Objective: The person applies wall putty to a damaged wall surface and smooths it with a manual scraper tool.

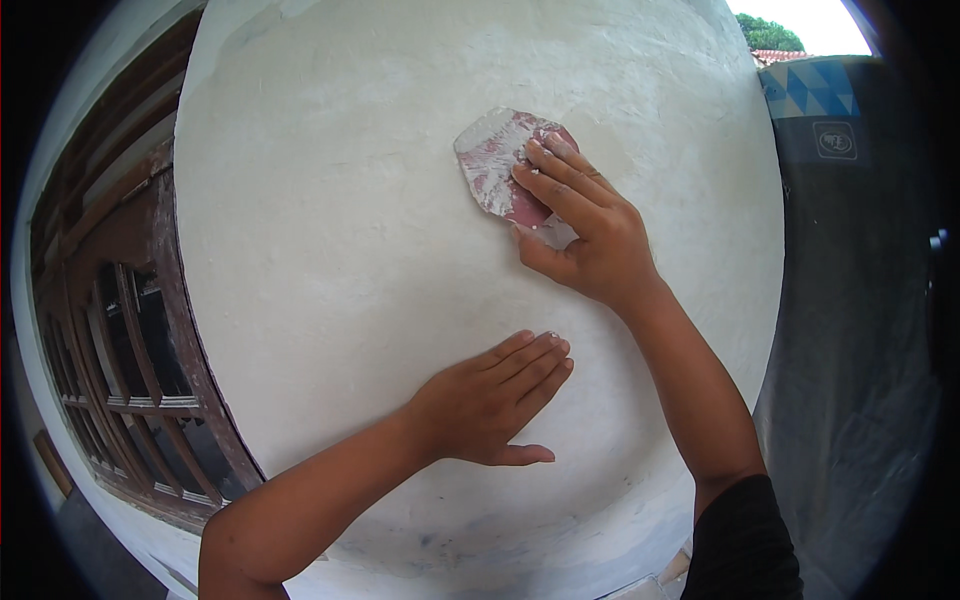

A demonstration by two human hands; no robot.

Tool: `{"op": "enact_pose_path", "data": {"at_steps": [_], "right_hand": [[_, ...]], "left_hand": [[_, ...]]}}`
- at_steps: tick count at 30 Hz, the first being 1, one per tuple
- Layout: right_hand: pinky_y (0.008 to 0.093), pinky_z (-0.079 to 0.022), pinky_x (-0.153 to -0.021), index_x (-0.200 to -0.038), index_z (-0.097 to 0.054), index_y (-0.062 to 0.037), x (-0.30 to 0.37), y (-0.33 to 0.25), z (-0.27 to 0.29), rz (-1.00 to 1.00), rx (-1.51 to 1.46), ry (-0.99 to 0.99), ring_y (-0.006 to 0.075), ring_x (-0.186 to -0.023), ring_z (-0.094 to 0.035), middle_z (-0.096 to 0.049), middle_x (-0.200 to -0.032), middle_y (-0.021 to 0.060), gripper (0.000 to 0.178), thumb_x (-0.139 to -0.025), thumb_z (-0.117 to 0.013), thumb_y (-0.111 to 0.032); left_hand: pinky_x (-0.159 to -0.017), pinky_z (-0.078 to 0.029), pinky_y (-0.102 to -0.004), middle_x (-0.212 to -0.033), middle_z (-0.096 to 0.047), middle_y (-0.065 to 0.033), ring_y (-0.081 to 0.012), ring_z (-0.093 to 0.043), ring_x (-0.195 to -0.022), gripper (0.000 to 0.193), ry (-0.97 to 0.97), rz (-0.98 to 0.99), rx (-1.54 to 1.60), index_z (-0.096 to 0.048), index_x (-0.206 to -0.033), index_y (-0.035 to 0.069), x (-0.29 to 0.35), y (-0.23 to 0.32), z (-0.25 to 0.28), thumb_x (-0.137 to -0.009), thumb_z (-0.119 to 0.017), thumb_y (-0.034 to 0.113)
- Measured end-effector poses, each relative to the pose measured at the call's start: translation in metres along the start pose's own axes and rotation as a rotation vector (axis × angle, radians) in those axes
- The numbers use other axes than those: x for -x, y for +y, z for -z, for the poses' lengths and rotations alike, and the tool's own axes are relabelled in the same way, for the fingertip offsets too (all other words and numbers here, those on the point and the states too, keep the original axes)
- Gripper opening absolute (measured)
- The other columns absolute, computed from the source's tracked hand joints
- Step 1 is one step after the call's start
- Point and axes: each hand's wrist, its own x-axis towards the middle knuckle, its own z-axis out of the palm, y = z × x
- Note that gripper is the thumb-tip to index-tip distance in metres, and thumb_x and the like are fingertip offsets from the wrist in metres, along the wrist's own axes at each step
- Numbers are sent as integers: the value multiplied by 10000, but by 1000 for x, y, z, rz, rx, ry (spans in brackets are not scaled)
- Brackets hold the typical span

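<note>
My right hand [585, 215] presses a flat reddish piece [490, 170] with angular edges against the off-white wall [330, 200]. White paste is smeared over much of its face. My fingers lie across its right side, while the thumb sits at its lower edge. Lower down, my left hand [495, 395] is open, palm toward the wall, with straight fingers side by side and the thumb apart. Nothing shows in it, and I cannot tell whether it touches the wall. The wall's surface is patchy, with greyish areas toward the bottom.
A brown wooden window frame [190, 300] with panes and worn paint borders the wall on the left. Along the right side hangs a dark grey sheet [840, 300] with a blue-and-white patterned top [810, 88]. Green foliage [768, 33] shows at the upper right.
</note>
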Motion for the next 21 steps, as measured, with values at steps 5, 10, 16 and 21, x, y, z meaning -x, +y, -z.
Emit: {"op": "enact_pose_path", "data": {"at_steps": [5,10,16,21], "right_hand": [[442,-525,-1054,-1148,-753,-82,44,-3,16,-31,-11,-7,311,-1276,-616,-691,-1293,124,464,-692,-804,-149],[435,-531,-1047,-1146,-754,-79,23,-2,16,3,-8,46,310,-1279,-614,-693,-1293,116,461,-694,-803,-151],[426,-531,-1048,-1146,-750,-82,18,0,13,-24,-12,-22,307,-1274,-618,-700,-1280,110,457,-695,-805,-130],[433,-534,-1043,-1152,-746,-78,47,-4,28,-19,-31,4,304,-1271,-620,-708,-1257,115,445,-717,-816,-137]], "left_hand": [[-1211,-331,-432,-1415,-562,-187,-302,-499,-1374,849,-4,12,-6,-546,-1346,-57,1,-1,0,-922,-532,678],[-1210,-334,-431,-1420,-560,-185,-300,-494,-1380,844,-7,14,-5,-548,-1346,-55,1,0,0,-923,-532,676],[-1210,-334,-431,-1421,-559,-185,-299,-489,-1387,842,-6,17,3,-548,-1344,-54,-1,1,0,-918,-545,673],[-1210,-334,-433,-1423,-557,-184,-299,-487,-1388,830,-44,24,-7,-548,-1345,-51,-1,1,2,-925,-545,665]]}}
